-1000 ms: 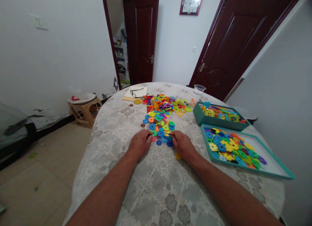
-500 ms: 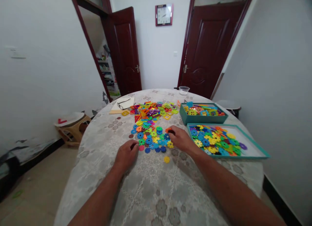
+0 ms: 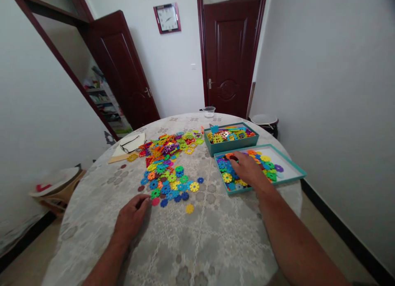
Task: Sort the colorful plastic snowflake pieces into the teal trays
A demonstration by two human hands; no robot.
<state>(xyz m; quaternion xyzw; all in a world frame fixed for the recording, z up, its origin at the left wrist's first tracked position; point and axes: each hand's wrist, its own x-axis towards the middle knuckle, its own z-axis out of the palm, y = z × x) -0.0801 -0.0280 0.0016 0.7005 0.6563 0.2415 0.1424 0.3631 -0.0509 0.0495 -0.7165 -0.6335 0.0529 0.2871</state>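
My right hand [image 3: 247, 167] is over the shallow teal-rimmed tray [image 3: 298, 169], its fingers closed on an orange flower-shaped plastic disc [image 3: 229, 156]. Below it, the tray holds many loose discs in blue, yellow, green and other colours. My left hand [image 3: 132, 215] rests on the tablecloth with curled fingers and nothing visible in them. Its fingertips are beside a pink disc [image 3: 155, 201] and a green disc [image 3: 155, 193], at the near left edge of the loose pile. A single yellow disc [image 3: 189, 209] lies nearer to me than the others.
Behind the tray stands a deeper teal box [image 3: 233, 144] of mixed plastic pieces. Spectacles [image 3: 125, 148] lie on a paper pad [image 3: 135, 143] at the left. A clear plastic bowl [image 3: 209, 112] is at the table's far edge. A patterned cloth covers the round table [image 3: 173, 249].
My right hand has moved right from the loose pile to above the tray, carrying the orange disc. My left hand stays beside the pile. The view has turned to the right.
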